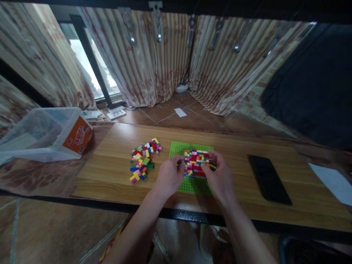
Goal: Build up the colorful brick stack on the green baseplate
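Observation:
A block of many-coloured toy bricks [195, 161] is between my two hands, over a green studded baseplate [192, 187]. My left hand [171, 173] grips its left edge with thumb and fingers. At the right side, my right hand [218, 174] has its thumb on the block's front and its fingers bent round the edge. Whether the block touches the baseplate is hard to see. Left of my left hand lies a loose pile of small bricks [141, 163] in red, yellow, blue, green, white and pink.
The wooden board [104, 165] bears all of this. To the right lie a black phone-like slab [269, 179] and a white paper [332, 181]. A clear plastic bin [41, 128] with an orange label stands at the far left. Striped curtains [165, 62] hang behind.

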{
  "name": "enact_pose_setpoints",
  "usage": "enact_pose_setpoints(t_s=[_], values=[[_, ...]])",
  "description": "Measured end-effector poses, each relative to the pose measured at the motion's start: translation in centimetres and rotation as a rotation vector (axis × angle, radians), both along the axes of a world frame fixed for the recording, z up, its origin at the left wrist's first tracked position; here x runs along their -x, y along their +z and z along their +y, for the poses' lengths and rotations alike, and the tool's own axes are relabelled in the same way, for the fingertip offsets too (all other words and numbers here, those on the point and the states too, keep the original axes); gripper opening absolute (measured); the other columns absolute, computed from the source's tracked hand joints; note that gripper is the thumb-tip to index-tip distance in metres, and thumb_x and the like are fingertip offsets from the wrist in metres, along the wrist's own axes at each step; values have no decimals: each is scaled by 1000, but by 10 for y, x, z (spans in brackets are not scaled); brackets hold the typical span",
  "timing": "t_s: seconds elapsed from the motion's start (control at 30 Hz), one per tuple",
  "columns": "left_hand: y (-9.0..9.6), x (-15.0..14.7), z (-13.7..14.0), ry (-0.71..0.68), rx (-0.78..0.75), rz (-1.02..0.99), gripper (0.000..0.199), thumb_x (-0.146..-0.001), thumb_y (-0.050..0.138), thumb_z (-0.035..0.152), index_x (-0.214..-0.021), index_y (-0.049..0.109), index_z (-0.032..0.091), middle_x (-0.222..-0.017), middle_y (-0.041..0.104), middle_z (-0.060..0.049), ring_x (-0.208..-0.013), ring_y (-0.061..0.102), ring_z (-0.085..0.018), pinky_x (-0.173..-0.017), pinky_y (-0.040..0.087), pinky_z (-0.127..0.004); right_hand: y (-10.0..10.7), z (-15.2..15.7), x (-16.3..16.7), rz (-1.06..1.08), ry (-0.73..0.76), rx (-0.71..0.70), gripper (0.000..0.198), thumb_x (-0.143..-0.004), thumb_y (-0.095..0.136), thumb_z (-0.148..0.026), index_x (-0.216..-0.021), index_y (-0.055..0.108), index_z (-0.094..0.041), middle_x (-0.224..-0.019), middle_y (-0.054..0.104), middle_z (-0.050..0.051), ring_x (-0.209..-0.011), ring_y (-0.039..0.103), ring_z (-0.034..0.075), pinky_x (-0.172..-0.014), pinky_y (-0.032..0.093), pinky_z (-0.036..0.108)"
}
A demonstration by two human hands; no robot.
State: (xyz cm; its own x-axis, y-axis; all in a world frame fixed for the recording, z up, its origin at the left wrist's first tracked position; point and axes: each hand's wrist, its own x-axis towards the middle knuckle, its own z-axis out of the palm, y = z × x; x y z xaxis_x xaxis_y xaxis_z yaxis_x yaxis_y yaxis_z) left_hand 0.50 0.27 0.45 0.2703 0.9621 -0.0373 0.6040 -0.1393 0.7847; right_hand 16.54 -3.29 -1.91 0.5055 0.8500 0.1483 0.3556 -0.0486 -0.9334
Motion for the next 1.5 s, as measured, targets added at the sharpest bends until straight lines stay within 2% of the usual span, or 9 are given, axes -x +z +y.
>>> enact_pose_setpoints(t_s=[0.3, 0.6, 0.7, 0.87, 0.97, 1.1, 1.27, 1.4, 1.5], values=[[-2, -1, -1, 13, 30, -32, 34, -89, 50, 17, -119, 66, 12, -86, 73, -9, -74, 67, -20, -71, 49, -30, 3, -2, 1, -42, 8, 47, 53, -74, 63, -35, -123, 60, -15, -120, 68, 17, -103, 67, 28, -92, 53, 48], [1, -3, -8, -6, 76, -60, 33, -89, 50, 17, -116, 68, 13, -88, 75, -8, -73, 67, -18, -71, 51, -28, 2, -3, 0, -117, 4, 82, 54, -76, 60, -40, -123, 62, -16, -122, 67, 17, -109, 64, 31, -99, 48, 53], [-1, 7, -1, 3, 28, -52, 28, -88, 54, 19, -111, 69, 16, -91, 76, -7, -74, 67, -17, -71, 51, -27, 2, -4, -2, -126, 16, 78, 52, -78, 60, -40, -123, 62, -16, -121, 68, 16, -108, 65, 30, -98, 49, 51], [3, 57, 22, 256, -62, -7, 20, -85, 58, 21, -98, 72, 19, -90, 75, -5, -76, 68, -16, -71, 49, -25, -3, -4, -6, -83, 37, 71, 47, -81, 62, -40, -123, 62, -17, -119, 69, 15, -107, 66, 29, -97, 50, 51], [8, 88, 27, 437, -24, 222, 20, -78, 68, 32, -93, 72, 19, -87, 74, -6, -76, 67, -20, -68, 47, -28, -5, -5, -7, -66, 56, 61, 46, -82, 63, -40, -122, 62, -19, -120, 69, 14, -107, 66, 28, -98, 50, 50], [11, 102, 25, 389, 32, 468, 28, -75, 69, 37, -96, 73, 19, -86, 75, -9, -81, 68, -24, -67, 44, -29, -5, -5, -7, -67, 46, 52, 45, -82, 64, -42, -120, 64, -18, -118, 70, 14, -104, 67, 28, -95, 52, 50], [13, 98, 25, 315, 26, 577, 16, -79, 63, 30, -87, 75, 24, -75, 73, -6, -75, 67, -22, -63, 41, -28, -4, -4, -9, -54, 68, 26, 43, -82, 65, -43, -118, 65, -19, -115, 71, 15, -99, 68, 28, -90, 54, 49], [14, 99, 26, 293, 6, 540, 16, -82, 60, 29, -84, 73, 21, -72, 70, -6, -68, 64, -20, -60, 38, -27, 0, -5, -9, -29, 62, 41, 43, -82, 65, -42, -117, 66, -17, -115, 71, 16, -97, 69, 28, -86, 55, 47], [12, 100, 28, 293, 9, 367, 14, -81, 59, 26, -81, 71, 18, -67, 66, -3, -64, 60, -17, -58, 37, -26, 3, -6, -9, 2, 59, 59, 43, -81, 65, -41, -117, 66, -17, -115, 72, 15, -96, 69, 27, -84, 56, 46]])
